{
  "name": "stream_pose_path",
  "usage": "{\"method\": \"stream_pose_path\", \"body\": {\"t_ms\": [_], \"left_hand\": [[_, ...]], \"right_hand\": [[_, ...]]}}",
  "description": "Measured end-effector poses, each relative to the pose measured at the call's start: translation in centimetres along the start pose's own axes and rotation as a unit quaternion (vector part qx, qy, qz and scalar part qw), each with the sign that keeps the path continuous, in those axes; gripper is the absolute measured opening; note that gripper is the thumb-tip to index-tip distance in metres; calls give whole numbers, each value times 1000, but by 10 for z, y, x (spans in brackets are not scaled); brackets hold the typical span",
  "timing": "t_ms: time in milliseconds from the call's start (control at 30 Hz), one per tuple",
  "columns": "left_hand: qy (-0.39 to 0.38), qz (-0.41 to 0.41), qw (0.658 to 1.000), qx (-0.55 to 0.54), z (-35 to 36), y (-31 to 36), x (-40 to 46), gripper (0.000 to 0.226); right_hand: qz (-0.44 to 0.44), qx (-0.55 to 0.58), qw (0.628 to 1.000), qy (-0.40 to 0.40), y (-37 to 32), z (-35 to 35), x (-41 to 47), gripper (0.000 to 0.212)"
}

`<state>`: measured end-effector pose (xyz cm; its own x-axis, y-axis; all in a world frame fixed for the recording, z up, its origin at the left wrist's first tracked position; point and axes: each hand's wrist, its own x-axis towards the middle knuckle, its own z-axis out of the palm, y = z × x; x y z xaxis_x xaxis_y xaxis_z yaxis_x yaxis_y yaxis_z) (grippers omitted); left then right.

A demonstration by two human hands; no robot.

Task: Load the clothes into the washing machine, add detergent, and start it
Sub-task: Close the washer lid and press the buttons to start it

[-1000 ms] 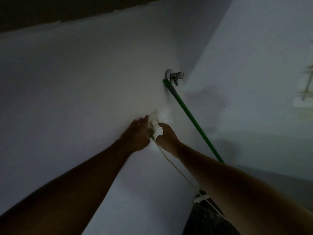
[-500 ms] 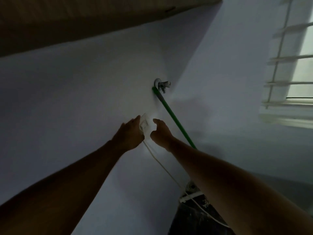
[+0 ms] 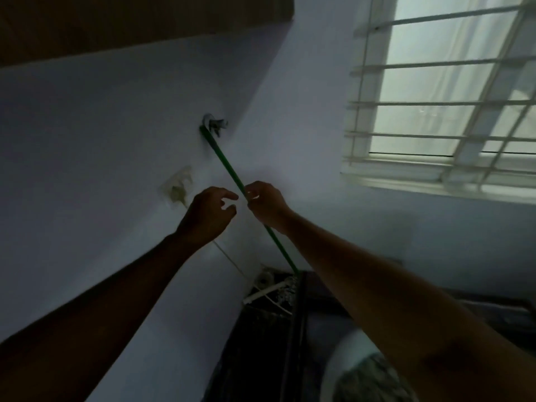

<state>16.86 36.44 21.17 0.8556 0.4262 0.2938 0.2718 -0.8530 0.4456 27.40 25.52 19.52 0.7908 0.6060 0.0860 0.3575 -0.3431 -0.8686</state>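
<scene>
In the dim head view, both arms reach up toward a pale wall. My left hand (image 3: 208,216) hangs just right of a wall socket (image 3: 177,185) with a plug in it, fingers apart and holding nothing. My right hand (image 3: 268,206) is curled in front of a green hose (image 3: 224,162); whether it grips the hose is unclear. A white cord (image 3: 232,261) drops from the socket toward the washing machine (image 3: 336,364) at the bottom right. Patterned clothes (image 3: 374,382) lie inside its white rim.
The green hose runs from a metal tap (image 3: 215,124) on the wall down behind the machine. A barred window (image 3: 441,91) with a pale curtain fills the upper right. Dark, cluttered fittings (image 3: 272,288) sit behind the machine near the wall corner.
Both hands have come off the wall socket and shifted right; the plug stays in it. The right hand now overlaps the green hose. The view has swung toward the window.
</scene>
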Motion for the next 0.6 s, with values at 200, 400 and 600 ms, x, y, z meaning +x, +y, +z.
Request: {"method": "stream_pose_path", "body": {"t_ms": [200,400,600], "left_hand": [[-37,9,997,-68,29,63,-56,25],[-65,-14,986,-152,47,125,-119,28],[-89,-10,982,-168,64,169,-189,24]], "right_hand": [[2,-82,997,12,24,-58,-88,42],[3,-134,991,21,59,-97,-163,43],[7,-152,985,75,89,-134,-252,41]]}}
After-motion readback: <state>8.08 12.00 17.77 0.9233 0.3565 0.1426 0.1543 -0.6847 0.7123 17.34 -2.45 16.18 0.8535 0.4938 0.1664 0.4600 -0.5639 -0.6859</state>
